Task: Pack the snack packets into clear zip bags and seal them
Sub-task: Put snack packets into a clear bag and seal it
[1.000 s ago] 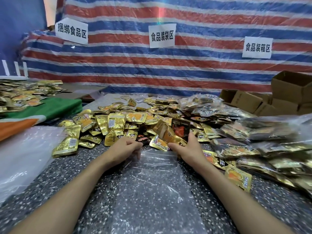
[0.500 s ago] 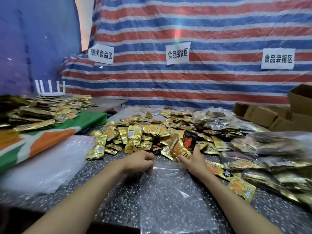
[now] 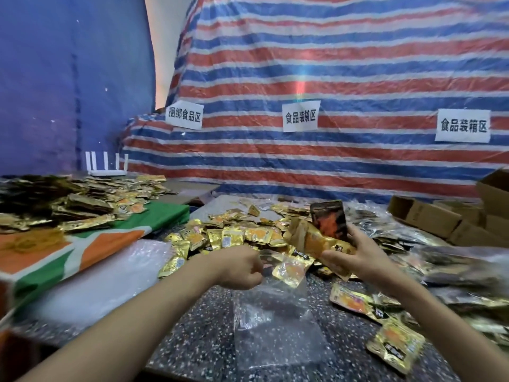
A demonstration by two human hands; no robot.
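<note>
Striped woven tarpaulin (image 3: 330,78) in red, white and blue backs the scene, with three paper labels (image 3: 300,119) fixed to it. Below it a dark speckled bench (image 3: 198,326) carries a broad heap of gold snack packets (image 3: 234,235), filled clear bags (image 3: 454,271) to the right, and brown cardboard boxes (image 3: 429,219) beyond them. Nearer the viewer a clear zip bag (image 3: 275,321) lies mostly flat on the bench, its mouth raised toward the heap. The left grip (image 3: 237,268) is clenched on the left rim of that mouth, pinching the film and holding it up. The right grip (image 3: 360,257) clasps a fanned bundle of packets (image 3: 311,241), gold ones with one dark packet (image 3: 329,219) standing behind them, just right of the mouth. One loose gold packet (image 3: 289,271) sits at the mouth; whether it lies inside the film or on it cannot be told. Judged from appearance, the bag is thin, limp and slippery, so it is best taken at the stiffer zip strip, with one side pinched to keep the mouth open. The packets look light and smooth-skinned, apt to slide apart, so a firm hold across the bundle's lower edges should keep them together.
</note>
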